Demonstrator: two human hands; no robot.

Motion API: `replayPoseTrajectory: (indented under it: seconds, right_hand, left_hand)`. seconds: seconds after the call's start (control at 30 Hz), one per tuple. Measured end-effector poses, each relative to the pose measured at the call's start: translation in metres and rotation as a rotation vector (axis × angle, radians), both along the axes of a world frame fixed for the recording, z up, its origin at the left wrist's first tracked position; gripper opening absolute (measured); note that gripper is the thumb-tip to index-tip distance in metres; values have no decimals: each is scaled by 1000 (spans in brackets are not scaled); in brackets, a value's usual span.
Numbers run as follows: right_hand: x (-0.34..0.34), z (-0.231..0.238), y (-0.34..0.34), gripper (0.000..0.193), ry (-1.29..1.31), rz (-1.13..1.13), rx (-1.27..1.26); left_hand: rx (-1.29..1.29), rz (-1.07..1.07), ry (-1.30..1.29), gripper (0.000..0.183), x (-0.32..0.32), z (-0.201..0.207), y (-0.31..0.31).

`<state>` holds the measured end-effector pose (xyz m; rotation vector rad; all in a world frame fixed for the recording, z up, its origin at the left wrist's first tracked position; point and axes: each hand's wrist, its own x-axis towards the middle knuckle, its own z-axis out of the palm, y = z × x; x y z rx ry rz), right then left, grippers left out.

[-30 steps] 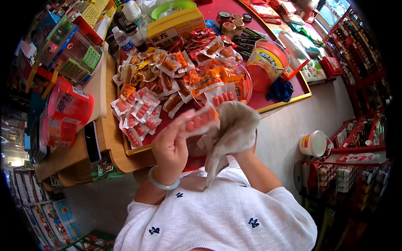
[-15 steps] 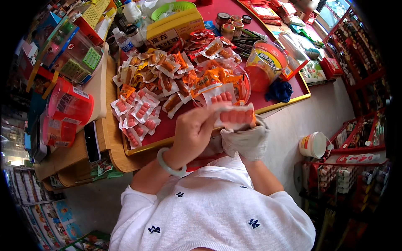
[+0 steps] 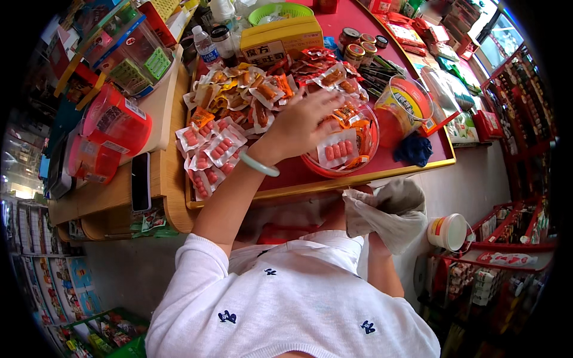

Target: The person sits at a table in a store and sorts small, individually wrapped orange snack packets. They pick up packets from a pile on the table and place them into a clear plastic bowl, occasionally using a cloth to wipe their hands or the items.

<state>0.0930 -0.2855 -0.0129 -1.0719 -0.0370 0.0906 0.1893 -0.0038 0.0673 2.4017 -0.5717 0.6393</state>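
Observation:
My left hand [image 3: 301,126], with a pale bangle on its wrist, reaches over a round clear tub [image 3: 375,145] with its fingers stretched out. A vacuum pack of small pink sausages [image 3: 339,150] lies at the tub's near side, beside orange snack packets [image 3: 362,132]. No object shows in my left hand. My right hand [image 3: 389,215], covered by a loose off-white glove, is low in front of the table's edge; its fingers are hidden. More sausage packs [image 3: 222,146] lie left of my left forearm, below a heap of brown snack packets [image 3: 262,89].
Red packets [image 3: 316,62] and a yellow carton [image 3: 280,40] stand behind the heap. Right of the tub are a larger clear tub [image 3: 406,104] and a dark blue cloth [image 3: 413,149]. A phone [image 3: 141,182] lies left. A white bucket [image 3: 447,232] is at right.
The sausage pack between my hands has left them; one now lies at the tub's near side. My left hand moved forward over the tub, my gloved right hand back toward me. The view shifted.

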Motion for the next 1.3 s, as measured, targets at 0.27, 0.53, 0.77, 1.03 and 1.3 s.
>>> replayPoseTrajectory:
  seconds: [0.27, 0.53, 0.77, 1.03, 1.3]
  right_hand:
    - [8, 23, 15, 51, 24, 41, 10]
    - [-3, 45, 36, 63, 68, 149, 52]
    - [-13, 62, 48, 75, 102, 218, 70]
    - [-27, 76, 61, 90, -41, 242, 9]
    - [-25, 80, 65, 95, -155, 296, -23]
  left_hand:
    - [218, 938, 358, 33, -26, -53, 166]
    - [434, 887, 623, 29, -42, -100, 245]
    - [578, 733, 463, 20, -56, -83, 234]
    - [581, 822, 447, 29, -60, -85, 232]
    - [623, 825, 493, 36, -57, -94, 240]
